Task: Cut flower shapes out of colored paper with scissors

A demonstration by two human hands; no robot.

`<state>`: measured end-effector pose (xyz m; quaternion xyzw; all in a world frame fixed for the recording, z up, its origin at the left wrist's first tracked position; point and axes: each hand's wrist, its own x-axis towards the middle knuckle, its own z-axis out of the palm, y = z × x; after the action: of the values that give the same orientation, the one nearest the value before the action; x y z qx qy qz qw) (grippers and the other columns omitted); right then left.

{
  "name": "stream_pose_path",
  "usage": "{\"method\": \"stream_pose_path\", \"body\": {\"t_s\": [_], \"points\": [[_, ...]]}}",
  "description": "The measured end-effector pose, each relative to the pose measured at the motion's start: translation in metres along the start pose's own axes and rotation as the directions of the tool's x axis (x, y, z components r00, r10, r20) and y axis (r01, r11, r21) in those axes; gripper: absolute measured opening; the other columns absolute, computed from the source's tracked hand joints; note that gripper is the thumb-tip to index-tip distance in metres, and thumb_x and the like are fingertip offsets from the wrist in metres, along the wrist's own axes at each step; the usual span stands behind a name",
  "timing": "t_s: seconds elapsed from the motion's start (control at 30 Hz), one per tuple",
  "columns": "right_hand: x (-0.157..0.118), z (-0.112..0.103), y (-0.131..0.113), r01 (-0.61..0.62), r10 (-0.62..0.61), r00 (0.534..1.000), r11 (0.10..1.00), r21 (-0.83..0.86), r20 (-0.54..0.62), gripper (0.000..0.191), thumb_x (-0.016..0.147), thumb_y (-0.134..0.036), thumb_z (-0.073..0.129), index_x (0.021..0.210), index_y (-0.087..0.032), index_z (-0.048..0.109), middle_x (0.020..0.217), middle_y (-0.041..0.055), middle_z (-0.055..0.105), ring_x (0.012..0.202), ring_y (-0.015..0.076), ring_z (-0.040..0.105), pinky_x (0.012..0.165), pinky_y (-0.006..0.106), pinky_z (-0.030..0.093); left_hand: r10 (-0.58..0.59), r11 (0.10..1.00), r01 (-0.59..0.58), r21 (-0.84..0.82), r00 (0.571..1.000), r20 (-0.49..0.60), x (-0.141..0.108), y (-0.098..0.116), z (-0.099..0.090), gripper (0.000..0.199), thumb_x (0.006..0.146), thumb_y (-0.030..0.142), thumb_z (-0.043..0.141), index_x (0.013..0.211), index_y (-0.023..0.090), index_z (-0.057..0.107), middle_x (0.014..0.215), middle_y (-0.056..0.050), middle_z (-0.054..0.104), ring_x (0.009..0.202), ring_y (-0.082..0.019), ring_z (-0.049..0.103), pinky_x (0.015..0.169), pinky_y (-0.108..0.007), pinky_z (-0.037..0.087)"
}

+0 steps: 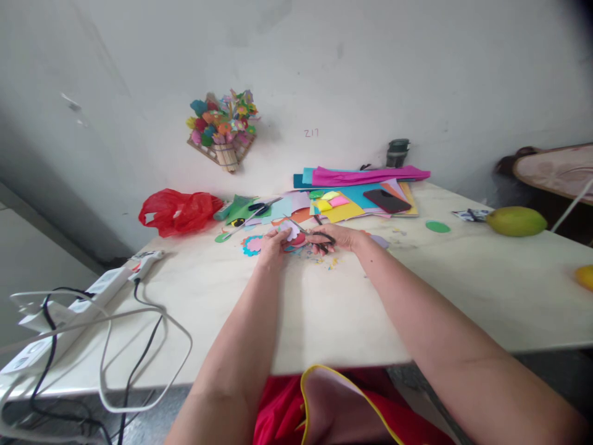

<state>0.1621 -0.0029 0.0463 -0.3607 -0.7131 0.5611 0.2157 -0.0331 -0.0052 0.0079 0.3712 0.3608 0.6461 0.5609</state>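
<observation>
Between the fingers of my left hand is a small lilac paper cutout with a scalloped edge. My right hand grips a pair of dark-handled scissors, whose blades reach left to the lilac paper. Whether the blades touch it, I cannot tell. Left of my left hand lies a blue and pink scalloped paper piece. A red paper cutout lies partly hidden under my hands. Tiny paper scraps are scattered on the table just in front.
Coloured paper sheets, a phone and a second pair of scissors lie at the back. A red plastic bag sits back left. Power strips with loose cables occupy the left edge. A green mango and green paper circle lie right.
</observation>
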Motion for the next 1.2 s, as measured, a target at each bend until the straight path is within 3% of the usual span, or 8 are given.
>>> {"method": "stream_pose_path", "body": {"t_s": [1.2], "points": [[-0.0016,0.0016,-0.0022,-0.056,0.056,0.998,0.998,0.014,0.012,0.027,0.085,-0.036,0.066,0.073,-0.013,0.060,0.057,0.0014,0.064,0.040,0.0066,0.054,0.031,0.015,0.028,0.000,0.997,-0.002,0.074,1.000,0.027,-0.0022,0.0031,-0.0009,0.036,0.043,0.029,0.092,0.066,0.014,0.069,0.067,-0.005,0.071,0.060,-0.017,0.067,0.068,-0.031,0.059]]}}
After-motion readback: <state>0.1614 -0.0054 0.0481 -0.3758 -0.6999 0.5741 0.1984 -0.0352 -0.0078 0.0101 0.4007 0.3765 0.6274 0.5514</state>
